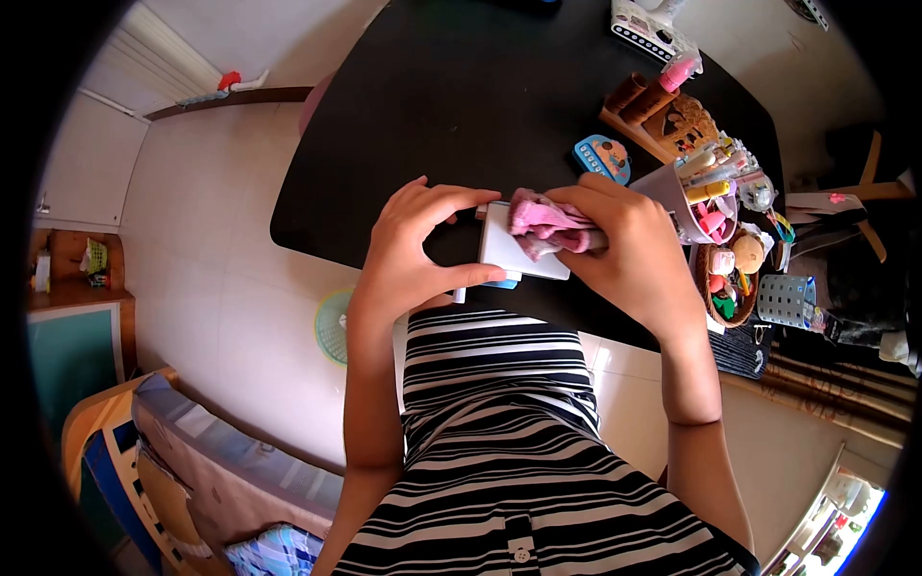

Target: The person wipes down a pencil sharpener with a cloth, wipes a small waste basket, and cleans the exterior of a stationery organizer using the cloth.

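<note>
My left hand [415, 240] grips the left end of a small white box-like object [501, 252], thumb along its near edge and fingers at the far one. Bits of light blue show under its near side, and what exactly it is I cannot make out. My right hand [624, 235] is closed around a bunched pink cloth [545, 225], which lies against the white top face. Both hands are above the near edge of the black table [413, 125]. The cloth hides the right part of the object.
On the right stand a pen holder [677, 197] full of pens, a wicker basket [715, 302] of small items and a light blue perforated basket [786, 300]. Farther back are a blue toy-like gadget [603, 158] and a wooden stand [639, 134]. A green bin [332, 328] sits on the floor.
</note>
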{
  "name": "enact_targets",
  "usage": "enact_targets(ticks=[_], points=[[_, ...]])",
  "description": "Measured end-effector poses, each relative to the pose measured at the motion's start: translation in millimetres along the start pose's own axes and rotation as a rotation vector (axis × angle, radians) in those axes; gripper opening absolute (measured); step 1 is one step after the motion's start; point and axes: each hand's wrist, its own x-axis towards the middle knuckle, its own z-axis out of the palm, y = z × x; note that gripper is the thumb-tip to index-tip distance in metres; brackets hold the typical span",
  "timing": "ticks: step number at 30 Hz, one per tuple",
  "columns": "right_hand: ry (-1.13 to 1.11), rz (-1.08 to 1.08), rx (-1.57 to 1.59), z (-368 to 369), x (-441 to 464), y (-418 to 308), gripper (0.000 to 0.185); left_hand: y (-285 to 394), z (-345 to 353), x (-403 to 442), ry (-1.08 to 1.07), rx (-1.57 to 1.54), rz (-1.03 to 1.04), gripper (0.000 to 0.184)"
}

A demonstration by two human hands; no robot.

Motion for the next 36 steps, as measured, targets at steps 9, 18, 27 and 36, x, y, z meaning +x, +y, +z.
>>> enact_targets(ticks=[9,18,27,36], points=[[0.002,0.043,-0.042,-18.9,-27.5,13.8,0.037,-2.0,1.6,-1.3,-0.010,-0.008,0.021,0.071],[-0.030,-0.039,0.016,-7.8,-19.0,-0.2,0.037,0.1,1.6,-1.7,-0.019,-0.002,-0.005,0.071],[-0.029,-0.167,0.103,19.2,7.2,-15.9,0.038,-4.9,6.1,-1.4,0.036,0.014,0.010,0.067],[-0.079,-0.145,0.079,6.0,0.8,-7.6,0.035,-3.6,0.9,-1.6,-0.008,-0.001,0.002,0.066]])
